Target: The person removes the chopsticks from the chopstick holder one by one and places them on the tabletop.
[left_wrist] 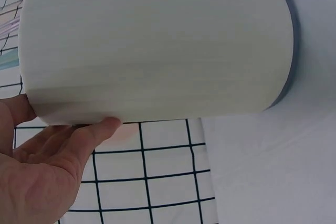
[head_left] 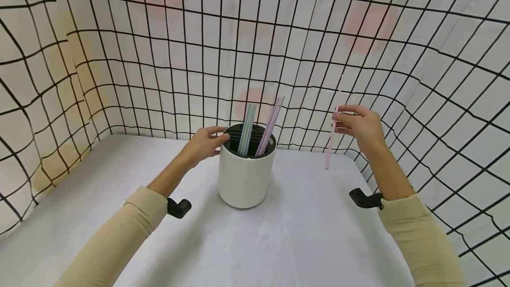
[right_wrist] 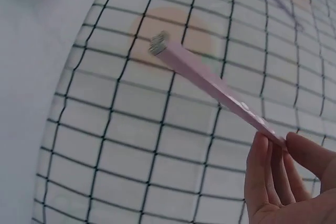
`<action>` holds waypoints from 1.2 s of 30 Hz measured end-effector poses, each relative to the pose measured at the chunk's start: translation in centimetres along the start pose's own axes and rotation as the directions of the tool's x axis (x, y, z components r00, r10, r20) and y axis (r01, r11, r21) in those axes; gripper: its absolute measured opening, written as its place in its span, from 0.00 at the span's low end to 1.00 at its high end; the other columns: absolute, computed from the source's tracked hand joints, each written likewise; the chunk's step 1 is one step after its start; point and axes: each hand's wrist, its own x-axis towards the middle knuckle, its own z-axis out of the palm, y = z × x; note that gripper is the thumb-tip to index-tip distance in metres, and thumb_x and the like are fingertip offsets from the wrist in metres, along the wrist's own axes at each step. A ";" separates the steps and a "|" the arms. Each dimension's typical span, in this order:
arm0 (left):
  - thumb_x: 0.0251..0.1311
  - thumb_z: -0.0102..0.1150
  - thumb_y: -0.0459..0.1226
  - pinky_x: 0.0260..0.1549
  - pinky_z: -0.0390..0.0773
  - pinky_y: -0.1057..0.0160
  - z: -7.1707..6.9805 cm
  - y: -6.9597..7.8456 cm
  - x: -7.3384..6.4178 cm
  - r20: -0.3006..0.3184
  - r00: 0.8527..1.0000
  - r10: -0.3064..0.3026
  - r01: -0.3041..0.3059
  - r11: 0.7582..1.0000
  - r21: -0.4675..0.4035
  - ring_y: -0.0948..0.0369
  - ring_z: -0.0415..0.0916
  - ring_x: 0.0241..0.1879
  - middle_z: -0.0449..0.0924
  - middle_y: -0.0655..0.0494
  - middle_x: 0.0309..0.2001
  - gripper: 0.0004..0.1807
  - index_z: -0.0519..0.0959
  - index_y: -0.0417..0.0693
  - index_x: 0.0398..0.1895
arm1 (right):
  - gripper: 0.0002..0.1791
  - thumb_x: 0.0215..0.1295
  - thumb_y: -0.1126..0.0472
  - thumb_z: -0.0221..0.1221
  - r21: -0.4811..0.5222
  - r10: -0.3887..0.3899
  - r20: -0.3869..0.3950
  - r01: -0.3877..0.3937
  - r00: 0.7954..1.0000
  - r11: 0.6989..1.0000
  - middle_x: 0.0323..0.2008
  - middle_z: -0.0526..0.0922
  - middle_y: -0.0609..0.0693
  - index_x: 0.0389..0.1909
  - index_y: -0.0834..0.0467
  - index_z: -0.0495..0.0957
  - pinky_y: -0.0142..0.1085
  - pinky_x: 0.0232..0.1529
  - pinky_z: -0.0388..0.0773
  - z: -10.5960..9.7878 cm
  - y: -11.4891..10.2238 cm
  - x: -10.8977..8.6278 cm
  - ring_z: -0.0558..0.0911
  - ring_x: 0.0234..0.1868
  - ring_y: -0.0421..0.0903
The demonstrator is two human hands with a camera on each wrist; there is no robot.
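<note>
A white utensil holder (head_left: 244,183) with a black slotted insert stands upright in the middle of the table. Several green chopsticks (head_left: 247,129) and several purple chopsticks (head_left: 270,127) lean in it, tops above the rim. My left hand (head_left: 205,144) grips the holder's left side at the rim; in the left wrist view its fingertips (left_wrist: 111,123) lie against the white wall. Off to the right, my right hand (head_left: 360,125) pinches a pink chopstick (head_left: 331,141) by its upper end, above the table. Its silvery lower end (right_wrist: 158,43) shows in the right wrist view.
Black wire grid (head_left: 203,34) rises behind the table and along both sides, with pale sheeting behind it. A white cloth (head_left: 295,234) covers the table. Each wrist wears a small black camera mount (head_left: 179,208) at the sleeve cuff.
</note>
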 end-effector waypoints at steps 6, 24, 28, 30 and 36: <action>0.76 0.53 0.43 0.64 0.79 0.50 0.0 -0.1 0.0 0.002 1.000 -0.006 0.006 1.000 -0.001 0.48 0.70 0.70 0.71 0.42 0.71 0.29 0.64 0.47 0.77 | 0.26 0.69 0.56 0.66 -0.133 0.113 0.028 -0.109 0.993 0.985 0.34 0.89 0.38 0.63 0.64 0.74 0.30 0.42 0.89 -2.6 3.6 0.3 0.89 0.35 0.37; 0.76 0.53 0.44 0.65 0.78 0.51 0.0 0.0 -0.1 -0.003 1.000 0.000 0.000 1.000 -0.006 0.48 0.70 0.71 0.70 0.42 0.71 0.30 0.63 0.46 0.77 | 0.32 0.71 0.63 0.62 -0.210 0.392 0.085 -0.368 0.916 0.906 0.35 0.89 0.38 0.70 0.73 0.65 0.36 0.45 0.89 -9.1 15.9 -1.1 0.90 0.36 0.39; 0.76 0.53 0.44 0.65 0.78 0.51 0.0 0.0 -0.1 -0.003 1.000 -0.002 0.002 1.000 -0.002 0.48 0.70 0.71 0.70 0.42 0.71 0.30 0.63 0.47 0.77 | 0.28 0.68 0.63 0.65 -0.235 0.445 0.095 -0.414 0.891 0.879 0.33 0.89 0.40 0.64 0.74 0.72 0.36 0.42 0.90 -10.6 18.2 -1.5 0.89 0.34 0.42; 0.76 0.53 0.44 0.64 0.78 0.51 0.0 0.0 -0.2 -0.003 1.000 -0.002 0.002 1.000 -0.001 0.48 0.70 0.71 0.70 0.42 0.71 0.30 0.63 0.47 0.77 | 0.24 0.67 0.64 0.66 -0.250 0.466 0.091 -0.433 0.880 0.866 0.33 0.89 0.42 0.60 0.73 0.77 0.36 0.40 0.90 -11.1 19.0 -1.8 0.89 0.34 0.42; 0.76 0.53 0.43 0.64 0.78 0.50 0.1 0.1 -0.3 -0.008 1.000 0.000 0.000 1.000 -0.002 0.48 0.70 0.70 0.71 0.42 0.71 0.29 0.64 0.46 0.77 | 0.18 0.66 0.65 0.66 -0.261 0.493 0.092 -0.457 0.865 0.851 0.32 0.88 0.42 0.54 0.72 0.81 0.35 0.38 0.90 -12.5 21.3 -2.4 0.89 0.33 0.42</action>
